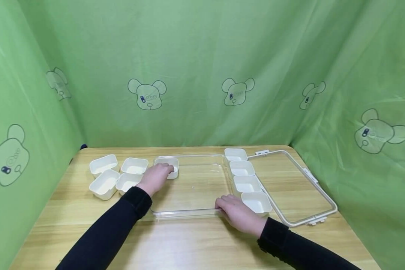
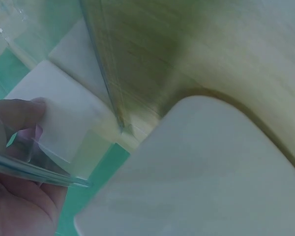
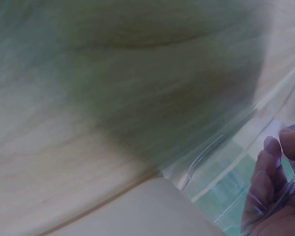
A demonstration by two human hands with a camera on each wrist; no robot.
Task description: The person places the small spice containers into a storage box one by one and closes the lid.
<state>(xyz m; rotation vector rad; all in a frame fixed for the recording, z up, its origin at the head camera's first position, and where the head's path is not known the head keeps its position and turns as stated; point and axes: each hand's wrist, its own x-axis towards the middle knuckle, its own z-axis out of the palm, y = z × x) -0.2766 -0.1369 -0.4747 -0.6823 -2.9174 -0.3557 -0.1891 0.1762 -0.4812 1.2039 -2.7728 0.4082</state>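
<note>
A wide, clear plastic storage box (image 1: pixel 185 214) lies open on the wooden table in front of me. In its far left corner stands a small white bin (image 1: pixel 175 171), and my left hand (image 1: pixel 155 177) pinches that bin by its near wall. The left wrist view has the thumb against the white wall (image 2: pixel 64 105), with the clear rim crossing in front of the palm. My right hand (image 1: pixel 239 215) grips the near rim of the clear box toward its right end. In the right wrist view, thumb and fingers (image 3: pixel 265 182) lie on either side of that rim.
Several white bins (image 1: pixel 104 183) stand in a cluster left of the clear box. More white bins (image 1: pixel 248 183) form a column along its right side. Farther right lies a white rectangular frame (image 1: pixel 300 222) with clips. Green curtains (image 1: pixel 195 123) enclose the table.
</note>
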